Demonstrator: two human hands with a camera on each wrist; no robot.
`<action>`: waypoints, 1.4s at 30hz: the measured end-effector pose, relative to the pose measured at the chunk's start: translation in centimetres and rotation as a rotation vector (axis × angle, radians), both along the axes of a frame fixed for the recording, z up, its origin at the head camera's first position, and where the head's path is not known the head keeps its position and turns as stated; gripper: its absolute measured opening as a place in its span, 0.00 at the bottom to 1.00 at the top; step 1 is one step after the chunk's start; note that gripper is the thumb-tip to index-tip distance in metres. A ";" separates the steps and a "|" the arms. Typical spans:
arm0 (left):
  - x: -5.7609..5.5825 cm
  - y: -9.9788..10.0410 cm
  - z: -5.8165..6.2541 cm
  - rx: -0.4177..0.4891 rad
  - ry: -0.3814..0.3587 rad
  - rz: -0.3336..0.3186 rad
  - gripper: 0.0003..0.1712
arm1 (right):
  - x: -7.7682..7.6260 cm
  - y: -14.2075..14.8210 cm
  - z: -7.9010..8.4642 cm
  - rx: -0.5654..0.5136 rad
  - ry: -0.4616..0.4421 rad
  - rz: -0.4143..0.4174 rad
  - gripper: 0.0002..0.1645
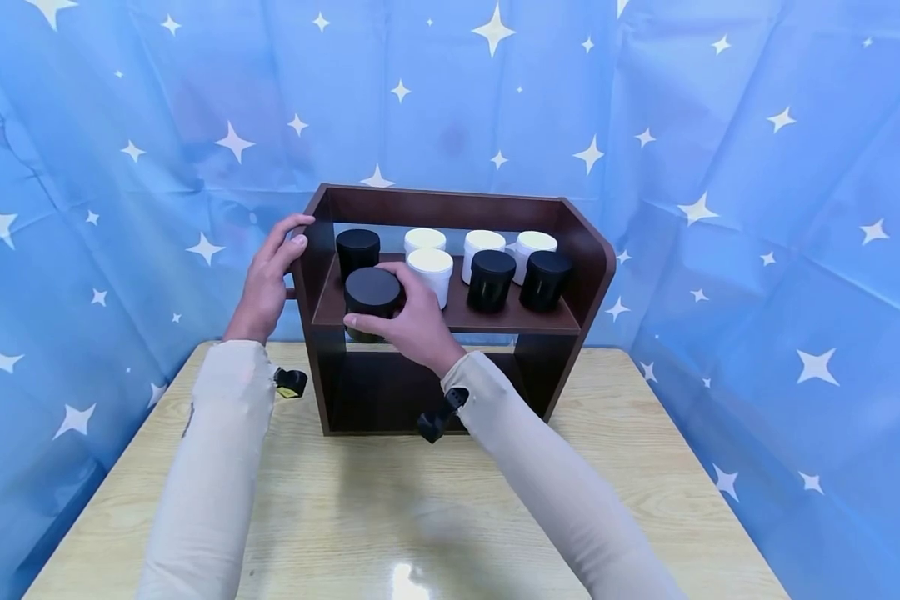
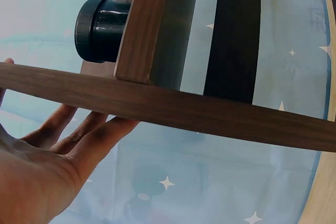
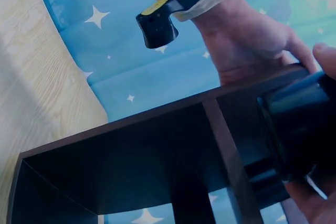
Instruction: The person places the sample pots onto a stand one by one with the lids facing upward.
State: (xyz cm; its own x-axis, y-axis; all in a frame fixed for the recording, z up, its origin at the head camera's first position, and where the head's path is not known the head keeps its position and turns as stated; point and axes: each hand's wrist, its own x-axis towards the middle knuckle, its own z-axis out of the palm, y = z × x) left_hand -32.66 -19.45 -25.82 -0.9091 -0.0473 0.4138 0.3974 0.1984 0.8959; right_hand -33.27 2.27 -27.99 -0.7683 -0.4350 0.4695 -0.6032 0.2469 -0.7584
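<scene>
A dark brown two-tier shelf (image 1: pixel 450 319) stands on the table. My left hand (image 1: pixel 262 275) rests against its left side panel, fingertips reaching the top edge; in the left wrist view the fingers (image 2: pixel 107 135) lie fairly straight along the outer face. At the left front of the upper tier, my right hand (image 1: pixel 423 325) holds a black lidded jar (image 1: pixel 373 287) between thumb and fingers. Behind it stands another black jar (image 1: pixel 357 250). In the right wrist view the held jar (image 3: pixel 296 124) is dark and partly cut off. Whether its base touches the board cannot be seen.
White jars (image 1: pixel 431 271) stand in the middle and back right of the upper tier. Two black jars (image 1: pixel 491 282) are at its front right. The lower tier (image 1: pixel 390 392) lies beneath. Wooden table (image 1: pixel 330 517) in front; blue star-patterned curtain (image 1: pixel 450 108) behind.
</scene>
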 end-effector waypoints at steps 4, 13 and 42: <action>0.4 0.2 0.3 0.002 0.006 -0.010 0.24 | -0.4 -0.4 0.5 0.028 -0.003 -0.042 0.41; -0.7 -0.3 -0.4 0.010 0.007 -0.004 0.26 | -1.2 -1.5 0.8 0.146 -0.035 -0.116 0.45; -2.1 -1.0 -1.3 0.023 0.011 -0.006 0.25 | -3.5 -4.4 0.4 0.158 0.049 -0.355 0.46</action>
State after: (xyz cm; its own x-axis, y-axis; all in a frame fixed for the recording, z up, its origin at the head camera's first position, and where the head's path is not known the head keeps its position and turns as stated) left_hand -34.81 -20.43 -27.15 -0.9048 -0.0519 0.4226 0.4084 0.1753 0.8958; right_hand -36.74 -2.17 -27.54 -0.8622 -0.2161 0.4582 -0.4941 0.5583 -0.6665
